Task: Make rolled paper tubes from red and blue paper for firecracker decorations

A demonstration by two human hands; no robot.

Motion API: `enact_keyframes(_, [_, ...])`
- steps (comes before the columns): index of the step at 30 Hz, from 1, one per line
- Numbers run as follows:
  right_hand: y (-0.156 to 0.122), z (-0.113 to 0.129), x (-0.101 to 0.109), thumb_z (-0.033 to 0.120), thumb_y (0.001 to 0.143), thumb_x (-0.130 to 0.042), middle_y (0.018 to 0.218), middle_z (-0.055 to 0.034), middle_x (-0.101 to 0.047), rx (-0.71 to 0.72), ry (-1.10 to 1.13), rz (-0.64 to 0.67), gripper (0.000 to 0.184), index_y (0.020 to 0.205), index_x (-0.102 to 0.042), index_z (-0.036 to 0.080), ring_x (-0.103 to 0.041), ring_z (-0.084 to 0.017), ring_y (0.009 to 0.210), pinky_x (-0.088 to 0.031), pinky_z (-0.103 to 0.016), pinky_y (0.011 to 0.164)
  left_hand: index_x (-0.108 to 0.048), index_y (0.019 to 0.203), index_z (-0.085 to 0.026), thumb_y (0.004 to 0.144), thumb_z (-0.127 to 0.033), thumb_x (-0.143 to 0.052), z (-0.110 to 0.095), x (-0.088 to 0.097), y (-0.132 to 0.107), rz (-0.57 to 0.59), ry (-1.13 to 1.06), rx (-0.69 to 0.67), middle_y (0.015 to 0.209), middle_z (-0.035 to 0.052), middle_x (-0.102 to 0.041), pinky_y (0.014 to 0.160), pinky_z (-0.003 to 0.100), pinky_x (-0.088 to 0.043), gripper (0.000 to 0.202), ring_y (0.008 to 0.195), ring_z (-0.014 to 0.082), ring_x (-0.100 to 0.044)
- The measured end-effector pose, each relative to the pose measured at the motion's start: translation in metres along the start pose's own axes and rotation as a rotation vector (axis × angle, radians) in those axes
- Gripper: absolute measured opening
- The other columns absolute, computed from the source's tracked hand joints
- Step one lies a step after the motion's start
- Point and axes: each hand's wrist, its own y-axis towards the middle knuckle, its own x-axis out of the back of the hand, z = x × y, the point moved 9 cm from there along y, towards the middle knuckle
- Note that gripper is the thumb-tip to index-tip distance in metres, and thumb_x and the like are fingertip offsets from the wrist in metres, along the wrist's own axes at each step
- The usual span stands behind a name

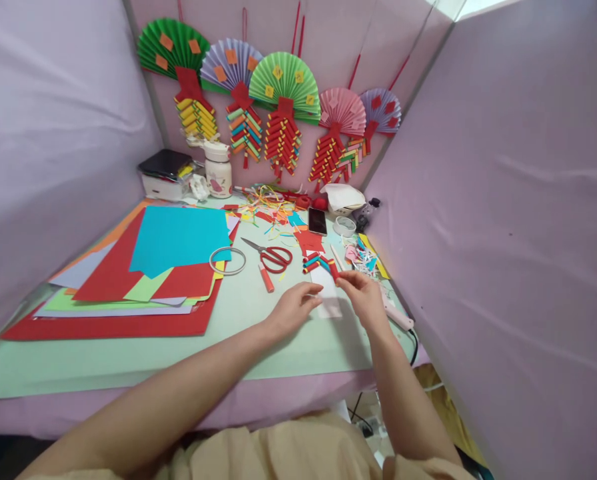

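Observation:
My right hand point(361, 293) pinches a small red paper roll point(333, 269) with a yellow band between thumb and fingertips. The roll is at the right end of a short row of blue and red paper rolls point(312, 262) at the top of a white paper strip point(330, 303); whether it touches them I cannot tell. My left hand point(296, 305) rests at the strip's left edge, its fingers loosely bent and apart, holding nothing. A pale pink glue gun point(398, 315) lies just right of my right hand, partly hidden by it. Red-handled scissors point(273, 257) lie beyond my left hand.
Stacked coloured paper point(178, 237) covers the table's left side, a silver ring point(227, 272) at its edge. An orange-red tube point(266, 279) lies below the scissors. A phone point(317, 221), tape roll point(345, 227) and paper scraps point(273, 217) lie farther back. Paper fan ornaments point(284, 80) hang behind.

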Motion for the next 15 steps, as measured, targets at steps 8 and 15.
enact_keyframes(8, [0.036, -0.001, -0.015, 0.023, 0.082, -0.053, 0.087, -0.0075, -0.068, 0.231, -0.811, -0.127, 0.016, 0.085, -0.068, 0.017, -0.056, -0.020, 0.086, -0.036, -0.029, 0.076, -0.058, 0.118, -0.016, 0.089, -0.029, -0.051, -0.003, -0.041, -0.013, 0.284, 0.838, -0.279, 0.137, 0.0149, -0.051, 0.112, 0.047, -0.021, 0.033, 0.133, 0.0272, -0.039])
enact_keyframes(15, [0.035, -0.008, -0.025, 0.023, 0.085, -0.053, 0.088, -0.0071, -0.066, 0.222, -0.967, -0.132, 0.017, 0.086, -0.068, 0.018, -0.052, -0.020, 0.088, -0.031, -0.028, 0.074, -0.058, 0.117, -0.016, 0.089, -0.030, -0.051, 0.000, -0.042, -0.013, 0.285, 0.876, -0.282, 0.136, 0.0139, -0.052, 0.112, 0.045, -0.019, 0.032, 0.133, 0.0264, -0.038])
